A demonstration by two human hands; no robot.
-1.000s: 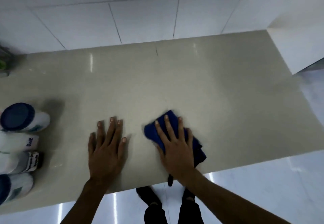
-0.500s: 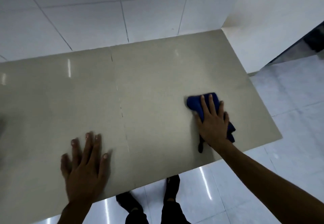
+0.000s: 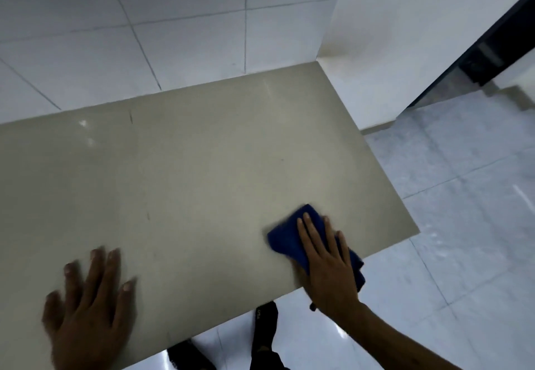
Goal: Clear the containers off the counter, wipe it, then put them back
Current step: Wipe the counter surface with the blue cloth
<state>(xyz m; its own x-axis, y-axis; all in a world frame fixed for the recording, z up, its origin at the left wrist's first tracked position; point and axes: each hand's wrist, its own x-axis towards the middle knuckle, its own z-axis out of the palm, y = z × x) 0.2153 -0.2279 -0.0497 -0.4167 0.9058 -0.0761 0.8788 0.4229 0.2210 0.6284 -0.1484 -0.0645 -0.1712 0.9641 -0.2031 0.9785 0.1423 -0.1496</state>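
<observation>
The beige counter [image 3: 188, 173] fills the middle of the head view. My right hand [image 3: 327, 262] presses flat on a dark blue cloth [image 3: 285, 238] near the counter's front edge, toward its right end; part of the cloth hangs past the edge. My left hand [image 3: 89, 306] lies flat on the counter at the front left, fingers spread, holding nothing. No containers are in view.
A white tiled wall [image 3: 173, 37] runs behind the counter and a white side wall [image 3: 390, 37] closes its right end. Glossy pale floor tiles [image 3: 463, 196] lie to the right and below. My dark shoes [image 3: 263, 326] show under the front edge.
My view has swung to the right, so the containers at the left have left the frame. My right hand has slid the cloth right along the counter, then back toward the front edge.
</observation>
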